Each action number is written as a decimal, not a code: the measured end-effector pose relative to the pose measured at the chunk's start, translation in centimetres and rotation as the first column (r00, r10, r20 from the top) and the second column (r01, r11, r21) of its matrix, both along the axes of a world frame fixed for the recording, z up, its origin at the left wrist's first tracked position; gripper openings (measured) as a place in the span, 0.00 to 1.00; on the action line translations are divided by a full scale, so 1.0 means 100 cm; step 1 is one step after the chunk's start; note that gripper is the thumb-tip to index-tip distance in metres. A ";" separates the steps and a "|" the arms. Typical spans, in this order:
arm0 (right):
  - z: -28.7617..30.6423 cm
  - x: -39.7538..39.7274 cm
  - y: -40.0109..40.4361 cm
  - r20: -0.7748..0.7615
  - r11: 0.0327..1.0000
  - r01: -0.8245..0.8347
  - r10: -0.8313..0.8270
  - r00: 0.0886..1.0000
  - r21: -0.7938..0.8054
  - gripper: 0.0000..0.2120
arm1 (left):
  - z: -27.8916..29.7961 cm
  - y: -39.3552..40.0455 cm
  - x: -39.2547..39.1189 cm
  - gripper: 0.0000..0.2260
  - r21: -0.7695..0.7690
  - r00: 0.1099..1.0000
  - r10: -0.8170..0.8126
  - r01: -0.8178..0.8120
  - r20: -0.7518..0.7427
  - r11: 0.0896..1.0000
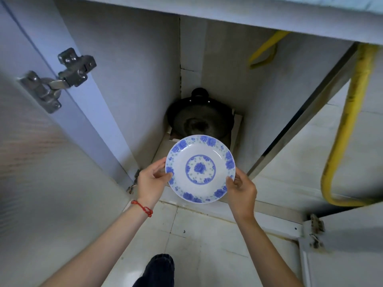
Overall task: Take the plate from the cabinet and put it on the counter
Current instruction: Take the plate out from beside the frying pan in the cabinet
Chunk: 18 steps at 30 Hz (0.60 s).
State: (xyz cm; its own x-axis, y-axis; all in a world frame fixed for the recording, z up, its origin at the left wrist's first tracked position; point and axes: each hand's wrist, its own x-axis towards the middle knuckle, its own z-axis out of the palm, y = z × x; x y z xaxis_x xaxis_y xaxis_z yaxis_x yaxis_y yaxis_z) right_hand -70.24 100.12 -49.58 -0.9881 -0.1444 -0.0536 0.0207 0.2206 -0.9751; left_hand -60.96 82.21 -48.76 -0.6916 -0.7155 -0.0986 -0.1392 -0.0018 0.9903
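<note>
Under a pale counter edge [269,19], an open floor cabinet [128,79] holds a black wok [199,119] at the back. Head view: the blue-flowered plate [200,169] hangs face-up at the cabinet mouth, left hand [152,181] and right hand [241,190] each curled onto opposite rims. Counter lies overhead, so the lift likely goes straight up and clear of that edge.

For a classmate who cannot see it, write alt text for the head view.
Both hands, left hand and right hand, hold a blue-flowered white plate by its rim before an open lower cabinet. A dark wok sits inside.
</note>
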 end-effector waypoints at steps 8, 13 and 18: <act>0.050 0.034 0.028 0.051 0.988 0.010 -0.018 0.999 0.153 0.12 | 0.044 0.025 0.031 0.22 0.058 0.992 -0.023 0.016 0.121 0.998; 0.093 0.056 0.045 0.114 0.979 0.005 -0.029 0.993 0.206 0.13 | 0.086 0.043 0.054 0.25 0.066 0.984 -0.015 0.003 0.180 0.998; 0.146 0.083 0.062 0.182 0.978 -0.021 -0.018 0.983 0.208 0.13 | 0.138 0.066 0.086 0.26 0.110 0.981 0.009 -0.031 0.191 0.993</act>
